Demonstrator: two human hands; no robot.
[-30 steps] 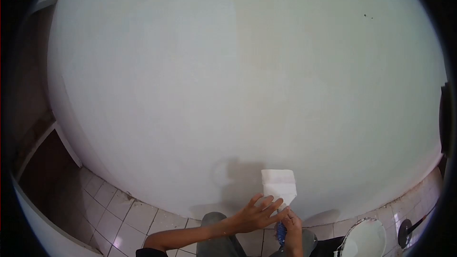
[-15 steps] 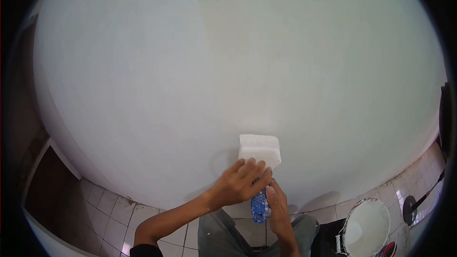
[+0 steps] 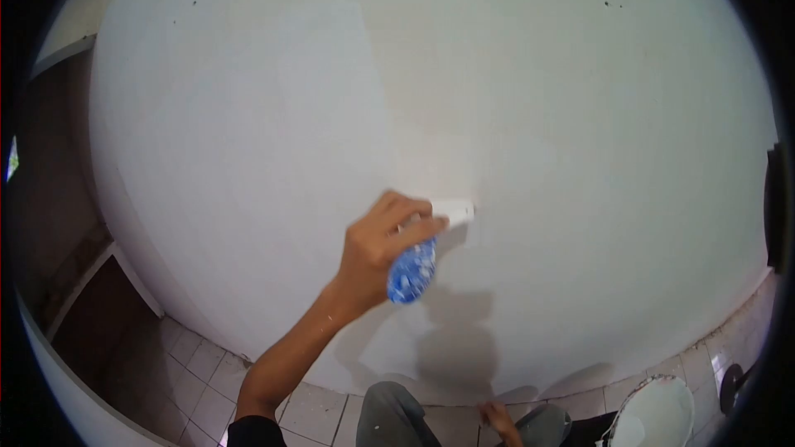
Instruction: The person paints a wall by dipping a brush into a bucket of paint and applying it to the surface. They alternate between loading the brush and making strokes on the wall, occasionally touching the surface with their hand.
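white wall (image 3: 497, 99) faces the left hand (image 3: 377, 248), its grip closed round a blue-handled paint brush (image 3: 414, 269).

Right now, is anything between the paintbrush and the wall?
Nothing visible. The left hand grips the blue-handled paintbrush, and its white bristle end appears to lie directly against the wall, which is bare around it.

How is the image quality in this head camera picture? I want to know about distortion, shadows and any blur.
Head view: strong fisheye bends the white wall into a dome, with black corners. Light is soft, with no glare. A shadow falls on the wall below the left hand, which grips the brush by its blue handle. The right hand at the bottom edge is slightly blurred. The paint bucket is cropped.
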